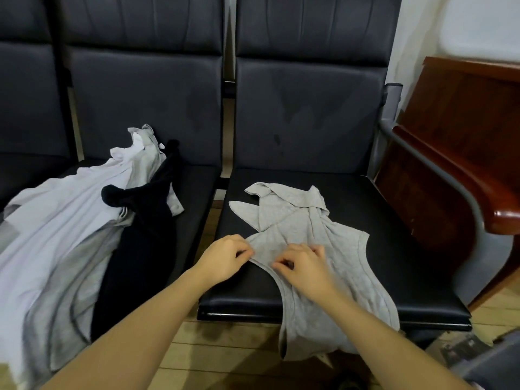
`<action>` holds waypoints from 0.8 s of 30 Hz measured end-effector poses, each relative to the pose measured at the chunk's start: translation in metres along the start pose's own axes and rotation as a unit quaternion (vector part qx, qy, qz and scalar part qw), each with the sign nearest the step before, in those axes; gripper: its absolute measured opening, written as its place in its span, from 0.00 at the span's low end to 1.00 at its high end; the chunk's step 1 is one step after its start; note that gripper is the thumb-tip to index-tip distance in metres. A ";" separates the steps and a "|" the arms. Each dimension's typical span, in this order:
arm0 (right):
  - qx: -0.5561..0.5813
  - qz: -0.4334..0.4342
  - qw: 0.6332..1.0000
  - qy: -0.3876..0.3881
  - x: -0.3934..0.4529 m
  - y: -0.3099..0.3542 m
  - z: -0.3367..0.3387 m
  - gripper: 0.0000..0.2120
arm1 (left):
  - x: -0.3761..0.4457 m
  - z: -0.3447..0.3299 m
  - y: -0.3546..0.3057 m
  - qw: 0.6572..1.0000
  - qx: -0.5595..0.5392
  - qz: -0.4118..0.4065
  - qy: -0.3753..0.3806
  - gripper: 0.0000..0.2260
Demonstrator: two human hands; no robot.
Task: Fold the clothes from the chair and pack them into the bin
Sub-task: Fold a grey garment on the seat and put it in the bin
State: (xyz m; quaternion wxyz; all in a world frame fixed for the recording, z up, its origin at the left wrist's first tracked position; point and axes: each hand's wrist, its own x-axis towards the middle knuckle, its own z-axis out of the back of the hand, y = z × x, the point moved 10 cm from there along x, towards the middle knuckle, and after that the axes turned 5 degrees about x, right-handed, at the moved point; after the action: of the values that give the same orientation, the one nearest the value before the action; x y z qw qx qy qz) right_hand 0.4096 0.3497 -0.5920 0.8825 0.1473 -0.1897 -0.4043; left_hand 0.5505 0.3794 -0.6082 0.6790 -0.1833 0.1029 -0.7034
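While your hands, left hand (225, 256) and right hand (305, 270), pinch the grey top (318, 249) near the black bench's (394, 249) front edge, other clothes (84, 220) pile the neighbouring seat; wood floor (225, 350) below.

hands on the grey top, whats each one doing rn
Left hand: pinches the edge of the grey top.
Right hand: fingers curled on the same top, pinching its fabric.
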 end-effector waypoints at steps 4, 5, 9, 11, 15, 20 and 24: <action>0.031 -0.063 0.997 -0.043 -0.006 -0.004 0.000 0.10 | 0.002 0.003 0.005 0.998 -0.027 0.029 -0.051 0.06; 0.025 -0.071 0.996 -0.048 -0.007 -0.004 -0.002 0.10 | 0.002 0.004 0.006 0.997 -0.031 0.035 -0.059 0.05; 0.001 -0.066 0.997 -0.026 -0.006 -0.001 -0.013 0.12 | 0.001 0.001 0.004 0.998 0.014 0.022 -0.065 0.06; 0.017 -0.073 0.997 -0.007 -0.003 -0.002 -0.019 0.10 | 0.000 0.001 0.004 0.997 0.031 0.017 -0.070 0.08; -0.016 -0.030 0.999 0.014 0.002 0.007 -0.015 0.08 | -0.001 -0.005 0.013 0.998 0.002 0.028 -0.058 0.09; -0.018 0.001 1.000 0.007 0.004 0.003 0.004 0.08 | 0.000 -0.006 0.015 0.997 -0.033 0.028 -0.062 0.06; -0.003 -0.007 1.000 0.010 -0.005 0.002 -0.002 0.14 | 0.003 -0.008 0.008 0.999 -0.002 0.021 -0.049 0.02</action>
State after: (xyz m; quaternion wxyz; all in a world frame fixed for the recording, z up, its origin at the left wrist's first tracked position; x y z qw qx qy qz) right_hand 0.4090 0.3546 -0.5939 0.8819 0.1501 -0.1791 -0.4094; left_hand 0.5546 0.3757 -0.6179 0.6974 -0.2165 0.0749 -0.6791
